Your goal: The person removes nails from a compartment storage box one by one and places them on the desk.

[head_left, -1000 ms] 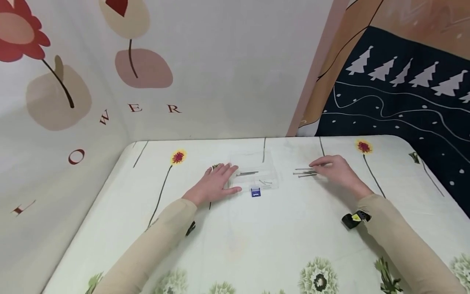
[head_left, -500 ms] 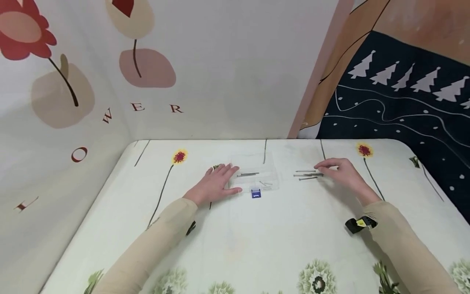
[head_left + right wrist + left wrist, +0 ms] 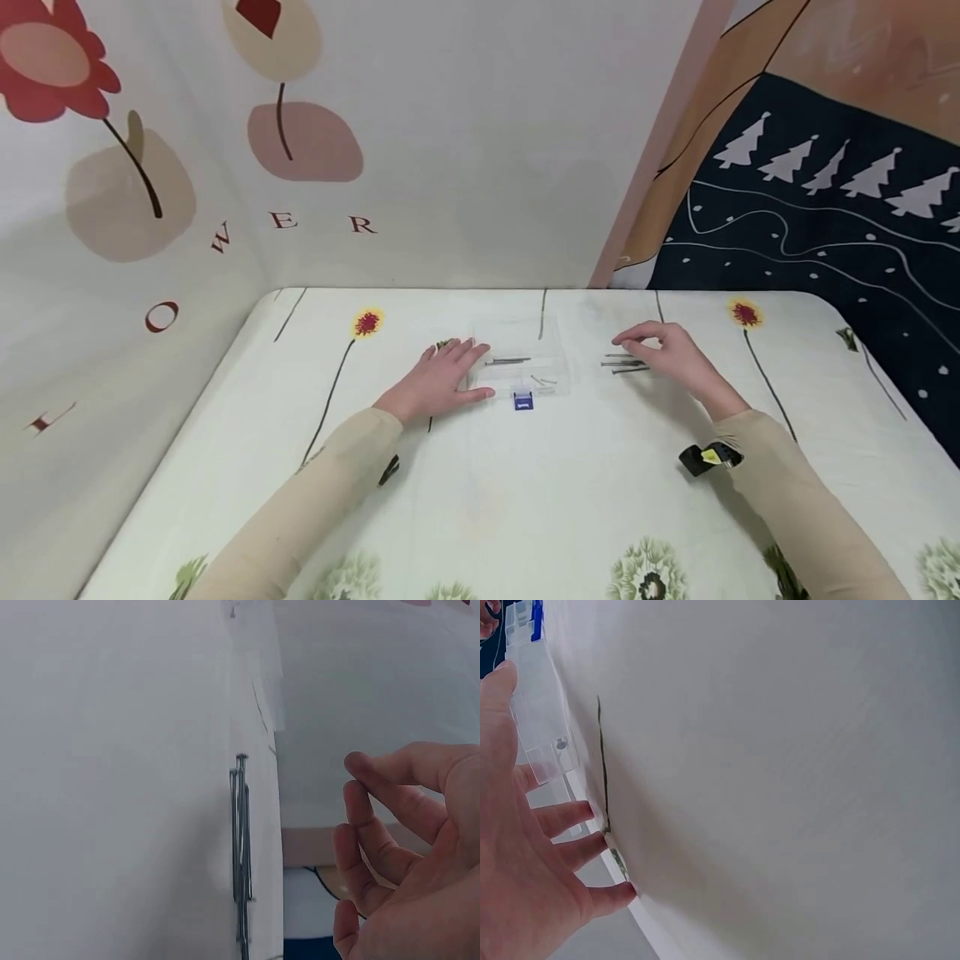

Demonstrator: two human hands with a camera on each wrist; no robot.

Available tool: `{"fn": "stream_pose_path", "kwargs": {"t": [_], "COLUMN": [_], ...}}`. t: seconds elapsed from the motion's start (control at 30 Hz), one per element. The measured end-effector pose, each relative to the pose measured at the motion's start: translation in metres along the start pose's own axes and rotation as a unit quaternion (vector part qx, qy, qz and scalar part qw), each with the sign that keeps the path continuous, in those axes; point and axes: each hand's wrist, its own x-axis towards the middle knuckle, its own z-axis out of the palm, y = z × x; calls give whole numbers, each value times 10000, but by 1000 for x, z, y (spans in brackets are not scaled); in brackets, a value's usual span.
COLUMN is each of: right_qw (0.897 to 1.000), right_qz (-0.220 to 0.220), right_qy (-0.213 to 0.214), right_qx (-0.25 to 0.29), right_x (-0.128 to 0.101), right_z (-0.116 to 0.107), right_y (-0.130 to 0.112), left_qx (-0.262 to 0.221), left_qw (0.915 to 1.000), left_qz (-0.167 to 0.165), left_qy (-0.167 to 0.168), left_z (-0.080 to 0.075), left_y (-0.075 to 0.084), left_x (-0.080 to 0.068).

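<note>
In the head view, my left hand [image 3: 442, 375] lies spread at the left end of a clear plastic box [image 3: 555, 342], thumb and fingertips at its edge. The box has a blue latch [image 3: 523, 401] at its front and holds a few long nails [image 3: 508, 361] and some small pale pieces [image 3: 543, 381]. My right hand [image 3: 675, 358] hovers over a small bunch of long nails [image 3: 624, 363] on the cloth. In the right wrist view, its fingers [image 3: 358, 802] are loosely bent, thumb and forefinger tips close together, with nothing visible between them; the nails [image 3: 241, 840] lie apart from the hand.
A pale flower-print cloth [image 3: 495, 492] covers the table. Behind it hangs a white printed sheet [image 3: 465, 167], with a dark tree-patterned cloth [image 3: 810, 225] at the right. Each wrist carries a camera, the right one [image 3: 708, 457] showing a yellow label.
My right hand first drew slightly right, off the nails, then came back left above them. My left hand has stayed by the box. The head view has shifted a little.
</note>
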Motion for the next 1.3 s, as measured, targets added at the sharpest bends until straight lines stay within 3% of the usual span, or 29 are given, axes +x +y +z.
{"fn": "stream_pose_path", "kwargs": {"t": [0.17,0.8,1.13,1.3], "right_qw": [9995,9969,9958,9940], "right_qz": [-283,-602,-652,-878], "right_qy": [-52,-365,-448,-470], "right_qx": [97,361,452,461], "right_x": [6,31,34,38], "right_z": [14,66,80,87], "right_y": [-3,-38,-46,-51], "left_qx": [41,32,27,-9], "left_qw": [10000,10000,9999,9998], "left_qz": [-22,-29,-102,-181], "left_qy": [-63,1,-117,-116], "left_z": [1,0,0,-1], "left_y": [-1,1,2,2], "left_x": [1,-1,0,0]}}
